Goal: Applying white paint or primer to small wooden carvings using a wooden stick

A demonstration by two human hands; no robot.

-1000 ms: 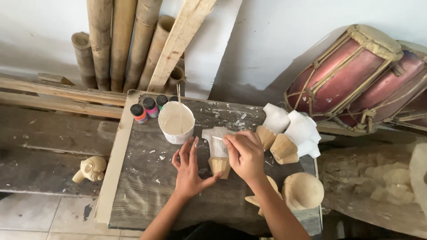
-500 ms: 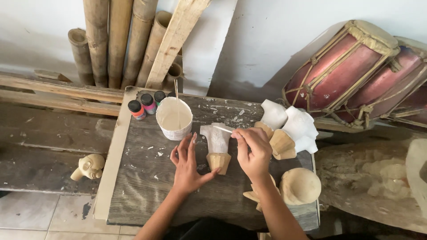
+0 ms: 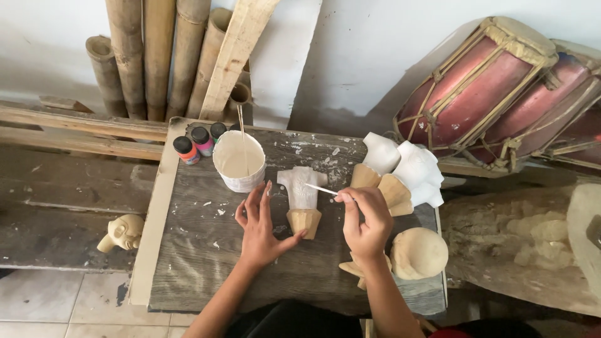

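**Painting a small carved figure at the wooden board**

Starting at the far left, we see a small carved wooden head point(image 3: 123, 232) lying on the low bench beside the worn grey board point(image 3: 206, 263). At the board's top left corner stand three little paint bottles point(image 3: 201, 141) with dark caps, and just beside them a white cup point(image 3: 238, 161) full of pale paint with a thin stick standing in it.

Our left hand point(image 3: 261, 226) lies open and flat on the board, fingers spread, the thumb touching the bare wooden base of the carved figure point(image 3: 303, 200). That figure lies at the middle of the board, its upper half whitened, its lower half still raw wood.

Our right hand point(image 3: 366, 220) is closed in a pinch around a thin brush point(image 3: 322, 189), whose tip meets the figure's white upper part.

Further right, a cluster of similar pieces point(image 3: 400, 172), white above and bare below, rests by the board's edge, and an unpainted rounded piece point(image 3: 418, 253) lies near the right wrist. Behind stand bamboo poles point(image 3: 144, 56) and red drums point(image 3: 501, 94).
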